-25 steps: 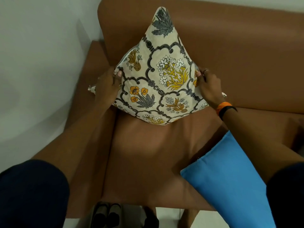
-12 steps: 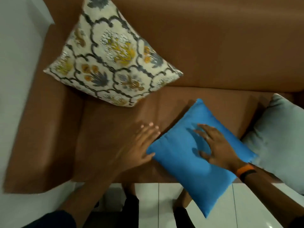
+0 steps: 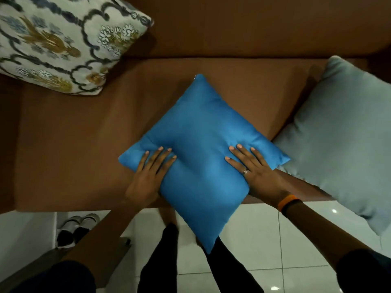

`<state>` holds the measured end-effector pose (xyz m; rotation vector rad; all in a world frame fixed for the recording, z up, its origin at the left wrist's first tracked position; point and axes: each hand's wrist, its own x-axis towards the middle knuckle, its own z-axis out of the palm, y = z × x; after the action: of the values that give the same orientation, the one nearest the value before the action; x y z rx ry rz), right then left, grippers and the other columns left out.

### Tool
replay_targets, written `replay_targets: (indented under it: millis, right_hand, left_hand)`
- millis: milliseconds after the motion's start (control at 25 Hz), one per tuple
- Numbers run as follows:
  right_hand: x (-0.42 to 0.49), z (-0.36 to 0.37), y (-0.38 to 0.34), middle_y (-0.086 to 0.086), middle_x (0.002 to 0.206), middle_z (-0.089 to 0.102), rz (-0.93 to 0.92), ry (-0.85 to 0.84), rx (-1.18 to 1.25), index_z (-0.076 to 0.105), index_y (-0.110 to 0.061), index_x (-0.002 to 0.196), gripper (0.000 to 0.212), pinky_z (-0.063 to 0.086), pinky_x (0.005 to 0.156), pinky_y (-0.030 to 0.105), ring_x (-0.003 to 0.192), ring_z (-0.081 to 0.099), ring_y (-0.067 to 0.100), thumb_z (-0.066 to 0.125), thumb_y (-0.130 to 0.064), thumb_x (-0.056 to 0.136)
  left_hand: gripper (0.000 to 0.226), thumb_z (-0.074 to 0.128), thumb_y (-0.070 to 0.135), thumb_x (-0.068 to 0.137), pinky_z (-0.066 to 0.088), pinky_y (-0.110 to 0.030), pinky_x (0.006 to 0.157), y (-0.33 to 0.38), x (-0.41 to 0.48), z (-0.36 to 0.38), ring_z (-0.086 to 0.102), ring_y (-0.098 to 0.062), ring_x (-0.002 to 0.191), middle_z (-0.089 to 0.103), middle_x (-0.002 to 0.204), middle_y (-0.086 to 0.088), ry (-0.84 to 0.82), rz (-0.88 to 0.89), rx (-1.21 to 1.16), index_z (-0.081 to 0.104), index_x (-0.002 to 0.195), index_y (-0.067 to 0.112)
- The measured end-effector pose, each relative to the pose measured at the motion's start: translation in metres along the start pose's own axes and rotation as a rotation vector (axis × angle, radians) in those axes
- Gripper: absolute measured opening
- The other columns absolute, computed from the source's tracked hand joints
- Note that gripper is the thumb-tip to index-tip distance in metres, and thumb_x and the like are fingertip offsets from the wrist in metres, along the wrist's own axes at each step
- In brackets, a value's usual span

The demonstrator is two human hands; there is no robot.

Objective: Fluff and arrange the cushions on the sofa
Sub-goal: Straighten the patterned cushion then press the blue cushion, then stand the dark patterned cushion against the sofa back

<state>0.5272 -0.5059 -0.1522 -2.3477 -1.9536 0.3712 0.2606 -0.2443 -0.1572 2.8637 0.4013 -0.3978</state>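
A plain blue cushion (image 3: 201, 149) lies corner-up on the brown sofa seat (image 3: 74, 144), its lower corner hanging past the seat's front edge. My left hand (image 3: 148, 174) grips its left side, fingers pressed into the fabric. My right hand (image 3: 256, 172), with a ring and an orange wristband, grips its right side. A floral patterned cushion (image 3: 57, 43) leans in the sofa's back left corner. A pale grey cushion (image 3: 347, 132) rests at the right end of the seat, touching the blue one's right corner.
The sofa backrest (image 3: 243, 26) runs across the top. White tiled floor (image 3: 264, 240) lies below the seat edge. A pair of shoes (image 3: 74, 229) sits on the floor at lower left. My dark-trousered legs (image 3: 160, 261) stand close to the sofa front.
Both hands let go of the floral cushion, now left in the corner, moved right to the blue cushion and have closed on its two sides.
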Motion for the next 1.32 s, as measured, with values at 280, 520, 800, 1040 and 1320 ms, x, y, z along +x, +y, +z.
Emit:
replay_targets:
  millis: [280,520,800,1040,1320]
  right_hand:
    - [0.02,-0.071,0.009,0.002,0.137,0.07,0.071,0.087,0.318,0.067,-0.019,0.133,0.045,0.042,0.111,0.041,0.128,0.066,0.02,0.063,-0.028,0.089]
    - [0.095,-0.231,0.058,-0.006,0.097,0.08,0.322,0.021,0.556,0.076,-0.029,0.104,0.043,0.051,0.083,0.009,0.092,0.073,-0.001,0.082,-0.026,0.061]
    - [0.207,-0.284,0.123,0.005,0.133,0.071,0.469,0.026,0.975,0.057,-0.037,0.138,0.044,0.052,0.105,0.054,0.107,0.071,0.01,0.07,-0.033,0.096]
    - [0.242,-0.261,0.13,0.007,0.143,0.062,0.561,0.251,0.672,0.049,-0.031,0.145,0.047,0.043,0.111,0.053,0.132,0.056,0.032,0.049,-0.048,0.102]
    - [0.207,-0.246,0.124,0.009,0.16,0.045,0.486,0.344,0.443,0.036,-0.02,0.156,0.066,0.029,0.122,0.056,0.149,0.038,0.029,0.051,-0.051,0.099]
  left_hand:
    - [0.035,0.065,0.031,0.093,0.038,-0.028,0.113,0.004,0.039,-0.071,0.059,-0.02,0.131,0.064,0.139,-0.004,-0.078,-0.421,-0.352,0.063,0.127,0.019]
    - [0.056,0.045,0.034,0.108,0.02,-0.041,0.128,-0.068,0.078,-0.17,0.031,-0.028,0.15,0.029,0.164,-0.018,0.021,-0.677,-0.512,0.031,0.156,0.007]
    - [0.047,0.064,0.058,0.093,0.054,-0.023,0.1,-0.105,0.155,-0.278,0.06,0.007,0.118,0.062,0.128,0.029,0.439,-0.181,-0.769,0.05,0.136,0.046]
    - [0.067,0.04,0.054,0.103,0.037,-0.052,0.118,-0.106,0.194,-0.256,0.045,-0.029,0.142,0.05,0.152,-0.012,0.513,-0.353,-0.497,0.035,0.155,0.013]
    - [0.077,0.04,0.058,0.102,0.019,-0.055,0.127,-0.057,0.186,-0.259,0.024,-0.035,0.154,0.032,0.163,-0.018,0.765,-0.247,-0.206,0.033,0.155,0.002]
